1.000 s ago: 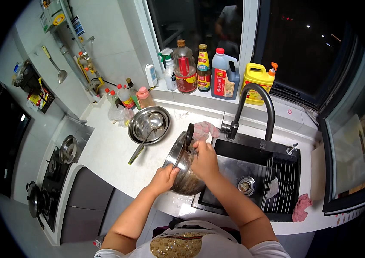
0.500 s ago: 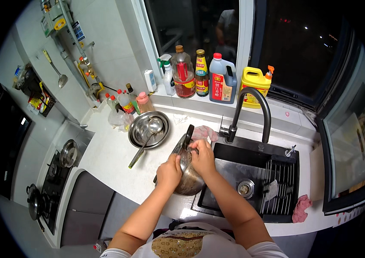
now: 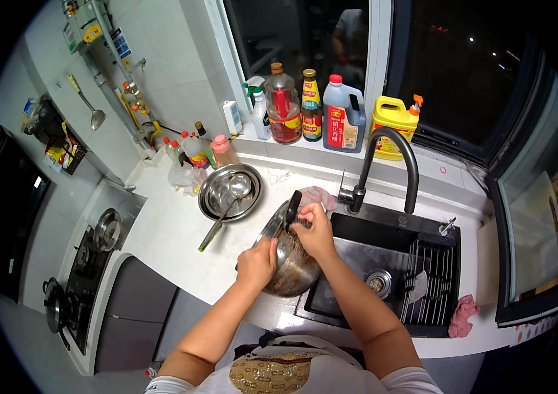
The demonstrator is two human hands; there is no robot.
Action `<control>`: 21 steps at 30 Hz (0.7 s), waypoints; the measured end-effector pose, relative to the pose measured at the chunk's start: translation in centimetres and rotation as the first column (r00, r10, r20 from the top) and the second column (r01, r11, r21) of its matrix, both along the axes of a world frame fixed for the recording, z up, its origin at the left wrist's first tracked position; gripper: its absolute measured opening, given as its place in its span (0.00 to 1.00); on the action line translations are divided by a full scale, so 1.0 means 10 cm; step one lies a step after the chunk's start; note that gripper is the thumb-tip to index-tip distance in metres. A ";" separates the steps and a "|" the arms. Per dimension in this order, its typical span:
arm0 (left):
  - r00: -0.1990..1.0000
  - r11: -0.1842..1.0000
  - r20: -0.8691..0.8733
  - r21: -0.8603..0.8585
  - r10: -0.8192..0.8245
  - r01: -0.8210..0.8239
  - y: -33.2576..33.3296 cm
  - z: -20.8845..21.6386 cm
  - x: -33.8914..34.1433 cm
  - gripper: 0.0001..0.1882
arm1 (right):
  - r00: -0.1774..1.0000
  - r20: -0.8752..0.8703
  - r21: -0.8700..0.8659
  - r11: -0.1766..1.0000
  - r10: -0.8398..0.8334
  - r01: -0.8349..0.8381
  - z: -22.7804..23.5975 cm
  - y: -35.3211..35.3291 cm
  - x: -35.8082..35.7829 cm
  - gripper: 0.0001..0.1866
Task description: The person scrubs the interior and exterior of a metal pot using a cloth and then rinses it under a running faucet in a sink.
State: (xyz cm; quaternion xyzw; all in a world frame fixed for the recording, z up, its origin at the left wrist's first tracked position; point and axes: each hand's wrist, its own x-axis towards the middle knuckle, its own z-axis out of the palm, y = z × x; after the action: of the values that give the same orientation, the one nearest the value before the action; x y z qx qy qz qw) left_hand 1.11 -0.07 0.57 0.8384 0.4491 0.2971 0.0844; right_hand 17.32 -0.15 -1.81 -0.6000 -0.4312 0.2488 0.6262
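A steel pan (image 3: pixel 295 274) with brown stains stands tipped on the counter at the sink's left edge. Its black handle (image 3: pixel 294 205) points up and away from me. My left hand (image 3: pixel 256 264) is closed round the pan's near left rim, thumb on top. Just beside the handle, my right hand (image 3: pixel 316 231) is closed, its fingertips pinching a small dark thing against the pan's surface; its kind is hidden by the fingers. Left of the pan, steel bowls (image 3: pixel 205 209) sit nested with a ladle (image 3: pixel 240 186) across them, its green-tipped handle over the counter.
To the right lies a black sink (image 3: pixel 351 262) with a tall dark faucet (image 3: pixel 413 171) and a wire rack (image 3: pixel 433 289). Pink cloths (image 3: pixel 464 315) lie by its corners. Bottles and a yellow jug (image 3: pixel 390 125) line the windowsill. A stove (image 3: pixel 82 289) is far left.
My right hand has moved slightly right and down on the pan, and the handle shows more plainly. My left hand keeps its hold on the rim. The whole view has shifted a little.
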 end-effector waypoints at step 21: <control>0.983 0.982 -0.044 -0.064 -0.181 0.178 0.08 -0.02 -0.17 0.18 | 0.984 -0.010 -0.074 0.982 -0.177 0.176 0.18 0.05 -0.17 0.17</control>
State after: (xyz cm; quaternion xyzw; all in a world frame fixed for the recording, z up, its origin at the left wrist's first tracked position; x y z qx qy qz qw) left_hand -0.54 0.75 0.32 0.8796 0.3824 0.2539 0.1250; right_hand 15.66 0.36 -0.01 -0.6562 -0.3617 0.2127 0.6272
